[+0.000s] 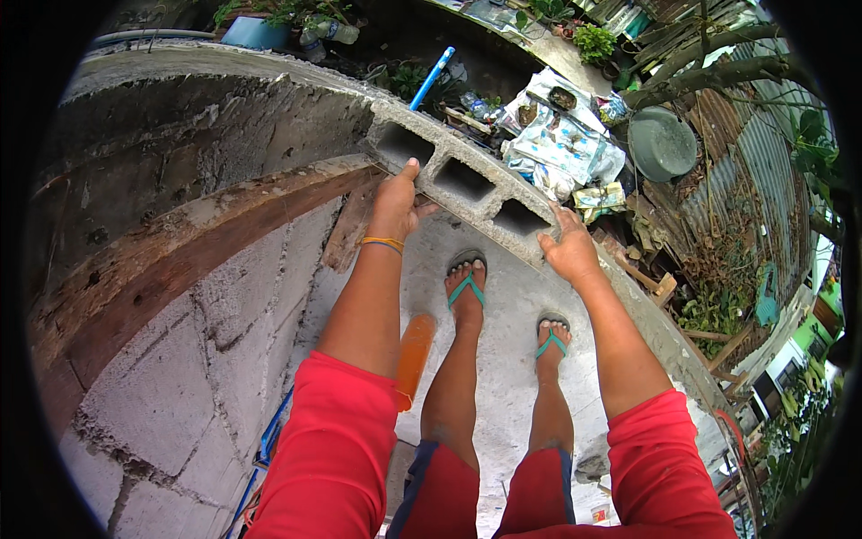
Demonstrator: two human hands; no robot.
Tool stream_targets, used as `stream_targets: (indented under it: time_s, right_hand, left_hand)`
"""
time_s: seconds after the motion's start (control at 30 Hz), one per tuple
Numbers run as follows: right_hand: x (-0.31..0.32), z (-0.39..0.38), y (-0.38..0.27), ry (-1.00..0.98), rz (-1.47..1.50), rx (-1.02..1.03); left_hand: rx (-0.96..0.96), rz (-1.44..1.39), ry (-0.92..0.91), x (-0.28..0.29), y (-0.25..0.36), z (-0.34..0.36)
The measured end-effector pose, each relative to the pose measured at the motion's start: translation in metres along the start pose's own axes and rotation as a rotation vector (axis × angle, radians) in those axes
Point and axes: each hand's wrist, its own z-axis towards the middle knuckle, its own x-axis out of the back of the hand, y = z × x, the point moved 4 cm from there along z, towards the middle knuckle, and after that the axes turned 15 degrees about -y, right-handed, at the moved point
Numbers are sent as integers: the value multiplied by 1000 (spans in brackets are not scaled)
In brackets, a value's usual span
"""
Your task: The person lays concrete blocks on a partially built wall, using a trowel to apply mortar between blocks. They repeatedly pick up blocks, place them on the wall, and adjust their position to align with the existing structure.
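Note:
A grey hollow concrete block (pixel 480 208) with three openings is held out in front of me, its right end tilted lower in the picture. My left hand (pixel 395 202) is closed on its near edge by the left opening, thumb on top. At the other end, my right hand (pixel 569 244) grips the block's right corner. The undersides of both grips are hidden. Behind the block's left end, a blue pipe (pixel 433 79) sticks up. The block's left end meets the concrete wall (pixel 224 126) in the picture; whether they touch, I cannot tell.
A long wooden beam (pixel 180 216) runs along the block wall (pixel 162 386) at left. On the concrete floor (pixel 512 296), an orange tube-like piece (pixel 414 359) lies beside my feet. Beyond the right edge are a grey-green basin (pixel 662 144), white sacks (pixel 561 135), corrugated sheets (pixel 763 171) and branches.

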Motion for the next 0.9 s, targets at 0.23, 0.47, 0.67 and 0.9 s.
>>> stream_targets:
  time_s: [0.23,0.47,0.67,0.9]
  right_hand:
    - [-6,-28,-5,51,251,-108]
    - [-1,-29,-4,98,279,-44]
    - [0,-27,0,103,260,-27]
    - [-3,-38,3,196,323,-168]
  left_hand:
    - [37,50,30,1,8,-3]
    - [77,91,57,7,7,-3]
    - [39,66,50,14,6,8]
    - [65,92,31,9,7,4]
